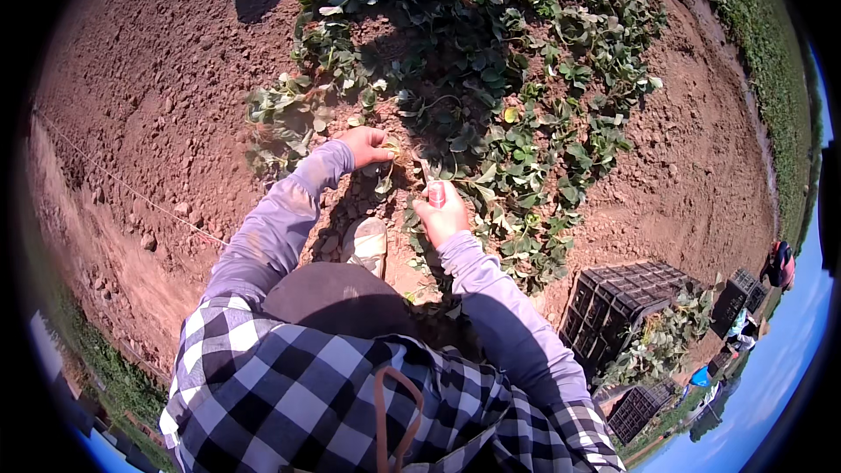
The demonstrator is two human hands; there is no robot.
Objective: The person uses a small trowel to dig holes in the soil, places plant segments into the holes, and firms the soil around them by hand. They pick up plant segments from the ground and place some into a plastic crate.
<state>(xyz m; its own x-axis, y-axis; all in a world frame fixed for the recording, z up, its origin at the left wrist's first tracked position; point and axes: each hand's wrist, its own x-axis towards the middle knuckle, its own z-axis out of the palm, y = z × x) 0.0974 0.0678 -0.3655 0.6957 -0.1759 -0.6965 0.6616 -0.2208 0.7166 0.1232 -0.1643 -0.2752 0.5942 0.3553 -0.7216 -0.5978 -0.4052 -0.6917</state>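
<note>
My left hand (369, 147) pinches a small strawberry plant (393, 148) between thumb and fingers, with leaves and stems hanging below it. To its right, my right hand (447, 213) is closed around the red handle (436, 194) of a hand tool. The tool's narrow metal end (421, 163) points away from me toward the soil, and its tip is hard to make out. Strawberry plants (525, 144) cover the ground ahead and to the right of my hands. A loose heap of pulled plants (279, 115) lies on the soil beyond my left forearm.
Black plastic crates (631, 295) stand at the right, with a pile of plants (663, 335) beside them. A taut string (131, 187) runs over cloddy soil at the left. My shoe (365, 243) rests below my hands. Another person (780, 266) is at the far right.
</note>
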